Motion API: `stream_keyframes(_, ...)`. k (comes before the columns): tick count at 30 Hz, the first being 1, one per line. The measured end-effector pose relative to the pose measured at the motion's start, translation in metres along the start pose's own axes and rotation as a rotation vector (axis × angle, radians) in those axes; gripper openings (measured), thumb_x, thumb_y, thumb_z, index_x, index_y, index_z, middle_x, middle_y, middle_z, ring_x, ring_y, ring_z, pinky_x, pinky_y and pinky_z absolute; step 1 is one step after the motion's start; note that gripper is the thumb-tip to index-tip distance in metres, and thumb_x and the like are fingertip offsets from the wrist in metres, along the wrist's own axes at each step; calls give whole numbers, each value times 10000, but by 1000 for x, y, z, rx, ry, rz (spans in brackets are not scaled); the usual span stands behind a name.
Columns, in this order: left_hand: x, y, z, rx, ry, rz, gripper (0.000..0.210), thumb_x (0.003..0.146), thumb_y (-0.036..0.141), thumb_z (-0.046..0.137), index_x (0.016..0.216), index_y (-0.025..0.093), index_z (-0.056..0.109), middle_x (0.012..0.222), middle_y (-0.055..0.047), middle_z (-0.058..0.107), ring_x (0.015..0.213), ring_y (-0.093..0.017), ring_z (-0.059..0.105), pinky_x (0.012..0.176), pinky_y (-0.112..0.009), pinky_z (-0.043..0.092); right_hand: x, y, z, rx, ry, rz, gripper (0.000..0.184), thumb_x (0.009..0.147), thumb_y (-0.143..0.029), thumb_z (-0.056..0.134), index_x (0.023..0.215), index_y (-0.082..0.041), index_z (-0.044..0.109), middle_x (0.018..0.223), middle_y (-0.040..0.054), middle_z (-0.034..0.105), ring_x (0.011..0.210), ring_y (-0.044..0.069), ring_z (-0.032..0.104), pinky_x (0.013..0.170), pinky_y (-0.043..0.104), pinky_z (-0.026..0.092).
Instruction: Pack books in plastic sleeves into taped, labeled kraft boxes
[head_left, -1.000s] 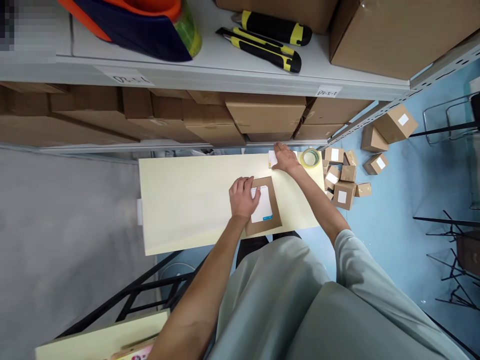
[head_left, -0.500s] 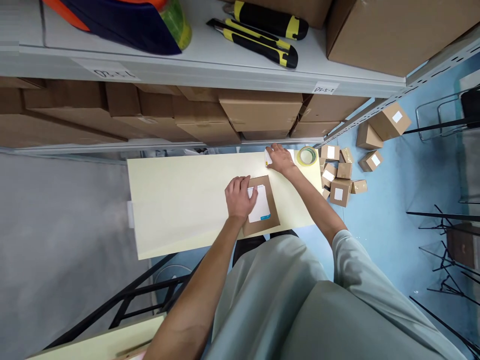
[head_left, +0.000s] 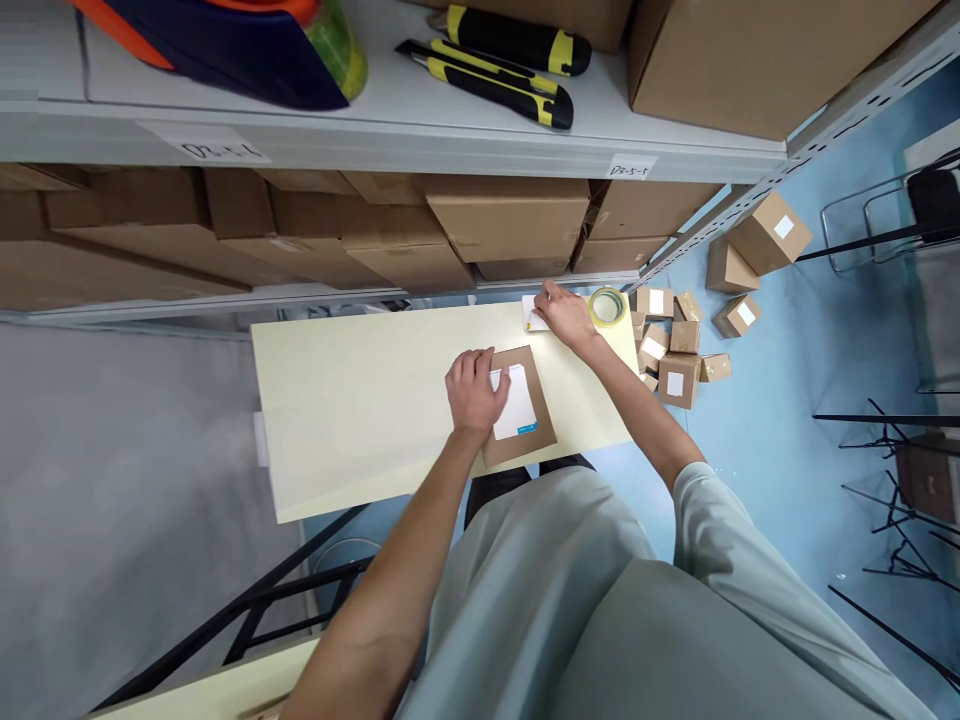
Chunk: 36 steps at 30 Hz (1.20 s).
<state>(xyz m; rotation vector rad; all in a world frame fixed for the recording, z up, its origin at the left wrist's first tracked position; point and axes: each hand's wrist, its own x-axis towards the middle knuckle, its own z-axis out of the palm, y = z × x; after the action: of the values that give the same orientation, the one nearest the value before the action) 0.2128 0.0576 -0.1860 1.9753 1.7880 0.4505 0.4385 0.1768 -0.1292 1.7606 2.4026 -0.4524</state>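
Observation:
A flat brown cardboard box [head_left: 541,420] lies on the pale yellow table [head_left: 360,400], close to its front edge. On its top is a white paper label [head_left: 517,415] with a small blue mark. My left hand [head_left: 475,390] grips the box at its left side, with the thumb across the label. Farther back, my right hand [head_left: 564,315] pinches at a small stack of white label sheets [head_left: 531,314] with a yellow-red mark. The curled fingers hide part of that stack. Just right of this hand lies a roll of yellowish tape [head_left: 607,306].
Several small taped boxes [head_left: 679,380] are piled beyond the table's right end. Above the table's back edge stands a shelf [head_left: 450,150] with large cartons [head_left: 510,215]. Utility knives [head_left: 495,85] and a blue-orange tool [head_left: 247,50] rest on its upper board.
My right hand has gone from lying flat over the white sheets to curled fingers, with more of the stack showing. The left hand stays on the box. The view has shifted slightly.

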Motion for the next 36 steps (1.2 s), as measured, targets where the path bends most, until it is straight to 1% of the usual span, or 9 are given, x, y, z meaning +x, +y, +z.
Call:
stream_keyframes(5,-1,1,0,25,4,6,542,1084,446,442,1494,152,641,1449,-208,671,1455,-359,532,1207,-511,413,-4,3,-8,-41,-39,-12,360,1160,-210,413,1222,-144,762,1436,176,658,1239,274,631,924,333,532)
stream_keyframes(10,-1,1,-1,48,-2,11,548,1090,458,427,1506,170,639,1443,-197,682,1473,-354,536,1221,-515,423,-15,9,-14,-36,-7,0,440,1174,-200,344,1475,-200,664,1496,166,644,1247,277,644,863,317,496)
stream_keyframes(14,-4,1,-4,76,-3,49,580,1092,447,410,1575,181,589,1526,-186,664,1565,-359,482,1350,-578,278,-31,20,-20,-24,55,21,446,1177,-224,355,1480,-244,682,1513,135,650,1212,262,669,824,311,480)
stream_keyframes(17,-3,1,-10,94,-47,94,635,1095,433,376,1665,175,485,1675,-185,557,1660,-374,367,1393,-651,138,-45,33,-26,-9,112,30,396,1170,-256,418,1384,-249,752,1479,122,677,1159,253,685,813,314,474)
stream_keyframes(19,4,3,-14,88,-84,119,661,1098,403,339,1705,153,416,1742,-192,475,1697,-373,299,1397,-672,103,-57,42,-29,0,151,44,370,1166,-271,448,1322,-241,782,1445,123,694,1129,248,690,804,317,469)
stream_keyframes(23,38,18,-19,35,-157,189,707,1094,363,320,1759,126,288,1818,-172,342,1734,-331,205,1411,-618,164,-80,62,-28,19,218,83,372,1176,-300,447,1278,-216,794,1397,135,711,1087,241,693,798,321,465)
stream_keyframes(26,77,42,-11,30,-260,314,743,1074,360,394,1757,90,279,1846,-169,266,1741,-324,177,1410,-544,230,-95,74,-23,31,238,151,374,1178,-296,440,1258,-207,794,1380,138,717,1085,237,692,774,313,457)
stream_keyframes(31,135,84,24,160,-465,465,771,1031,306,522,1740,80,317,1867,-165,194,1729,-358,210,1395,-520,262,-107,86,-15,6,208,275,385,1184,-285,416,1240,-186,783,1384,146,720,1057,231,700,756,305,448)
stream_keyframes(36,157,101,54,327,-617,426,841,980,258,612,1745,99,303,1870,-190,161,1706,-398,260,1341,-548,352,-109,90,-12,-27,148,327,416,1195,-292,361,1266,-171,752,1428,173,695,1061,239,702,791,312,466)
